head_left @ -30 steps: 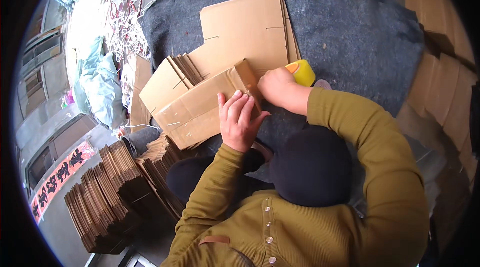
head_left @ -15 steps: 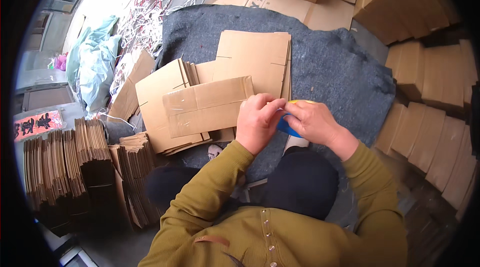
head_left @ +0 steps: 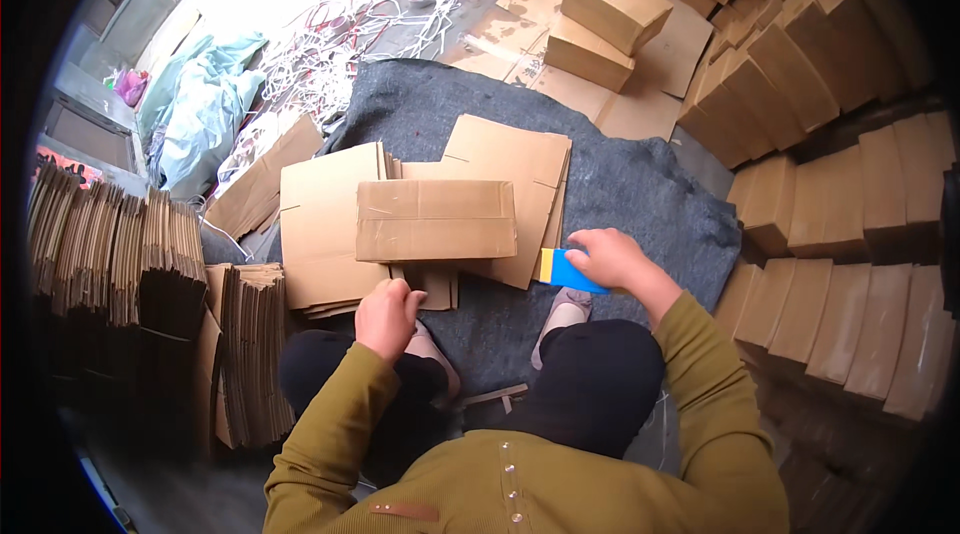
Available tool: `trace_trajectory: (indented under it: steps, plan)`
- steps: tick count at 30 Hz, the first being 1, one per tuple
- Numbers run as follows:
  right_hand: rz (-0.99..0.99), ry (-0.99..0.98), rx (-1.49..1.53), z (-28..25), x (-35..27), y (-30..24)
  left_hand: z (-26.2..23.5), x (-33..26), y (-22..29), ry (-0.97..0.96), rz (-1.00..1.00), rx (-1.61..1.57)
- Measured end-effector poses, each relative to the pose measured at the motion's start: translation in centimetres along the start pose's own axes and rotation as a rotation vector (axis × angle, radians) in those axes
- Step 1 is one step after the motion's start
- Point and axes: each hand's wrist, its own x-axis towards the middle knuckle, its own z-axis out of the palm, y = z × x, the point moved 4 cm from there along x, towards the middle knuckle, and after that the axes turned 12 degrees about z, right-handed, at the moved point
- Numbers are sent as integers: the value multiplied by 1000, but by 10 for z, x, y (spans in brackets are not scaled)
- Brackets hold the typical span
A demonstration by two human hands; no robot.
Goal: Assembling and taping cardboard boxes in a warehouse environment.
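In my right hand is a flat blue piece with a yellow end; its exact kind I cannot make out. The fingers bend over its upper side, to the right of the cardboard. Closed with curled fingers, my left hand is at the lower edge of the cardboard; whatever it may hold is hidden. A brown cardboard carton with a seam across its middle lies between and beyond my hands. Under it are flat, slotted cardboard sheets, with more sheets fanned out on the right.
A dark grey blanket covers the floor. Bundled flat cartons stand at left, and rows of boxes are stacked at right. Two boxes sit beyond the blanket. White straps and pale plastic sheeting lie at far left.
My hands have parted: the left moved down and left, the right stays at the right with the blue and yellow piece, now more exposed. The view has shifted, showing more of the far floor.
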Motion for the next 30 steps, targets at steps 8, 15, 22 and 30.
trace_trajectory:
  steps: [8,15,22,30]
  plan:
    - [-130,-248,-95,34,31,-55,13,49,-118,216,-491,-1010]
    - [-158,-256,151,30,32,-47,21,58,-109,37,-496,-464]
    - [-40,-134,413,-14,14,-12,7,102,-60,241,-200,-576]
    - [94,128,239,-40,19,-19,40,121,-59,411,-363,-713]
